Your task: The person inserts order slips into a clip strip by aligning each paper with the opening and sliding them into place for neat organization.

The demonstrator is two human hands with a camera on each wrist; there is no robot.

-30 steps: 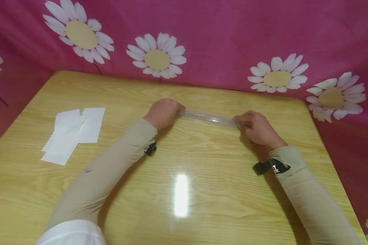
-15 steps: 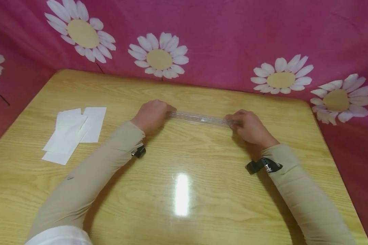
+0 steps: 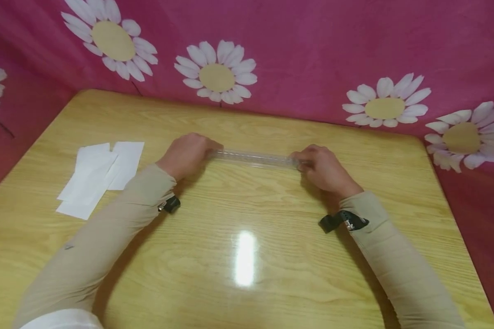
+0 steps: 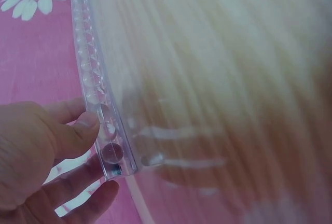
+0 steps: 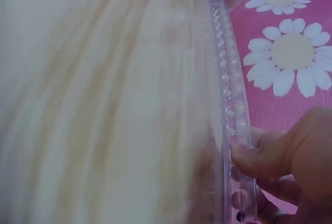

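Observation:
A long, narrow strip of clear plastic [image 3: 253, 158] spans the gap between both hands in the head view. Its edge carries a row of round bumps, plain in the wrist views; its exact kind is unclear. My left hand [image 3: 189, 155] pinches one end, with the thumb on the near face and fingers behind, as the left wrist view shows. At the opposite end, my right hand [image 3: 323, 168] pinches it between thumb and fingers. Whether the strip touches the table or hovers just above it, I cannot tell.
White paper pieces [image 3: 87, 183] lie overlapping on the left side of the wooden table [image 3: 214, 246]. Behind the table's far edge hangs a pink cloth [image 3: 296, 55] printed with white daisies. Black straps with small devices are on both wrists.
Both hands have moved left together, carrying the clear plastic strip with them. Their pinch on its ends is unchanged, and the papers have stayed in place.

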